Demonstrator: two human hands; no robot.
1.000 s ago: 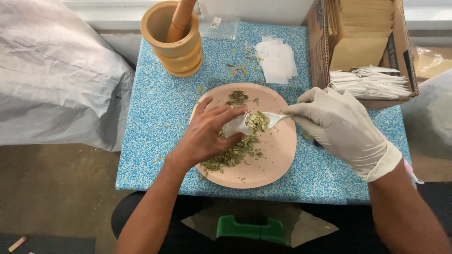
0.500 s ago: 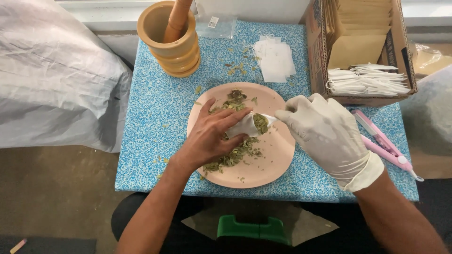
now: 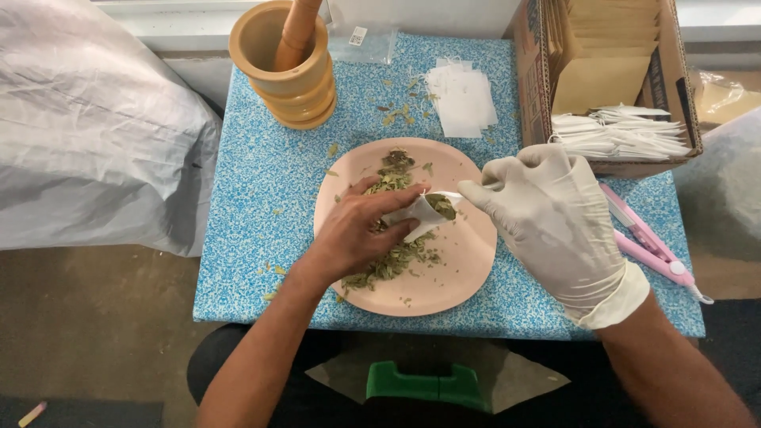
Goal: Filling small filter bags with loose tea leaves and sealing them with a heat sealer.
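Sachet (image 3: 418,212) of thin white paper, its mouth held open and stuffed with dried green leaf, sits over the middle of the pink plate (image 3: 468,273). The bare left hand (image 3: 361,230) comes in from seven o'clock and pinches the sachet's near side between thumb and fingers, its heel resting on the loose herb pile (image 3: 392,261) that spreads across the plate from centre toward seven o'clock. The right hand (image 3: 547,218), in a white glove, reaches in from four o'clock; its fingertips close on the sachet's far edge at the three o'clock side of the opening, so both hands grip the same small bag.

The plate lies on a blue speckled table (image 3: 261,198). At eleven o'clock from the plate stands a wooden mortar (image 3: 289,67) with a pestle (image 3: 297,28) leaning in it. At twelve to one o'clock lies a stack of empty white sachets (image 3: 461,95), with stray leaf bits scattered beside it. At two o'clock a cardboard box (image 3: 539,47) holds brown envelopes and a bundle of white stringed sachets (image 3: 618,135). A pink tool (image 3: 646,242) lies at three o'clock, just beyond the gloved wrist.
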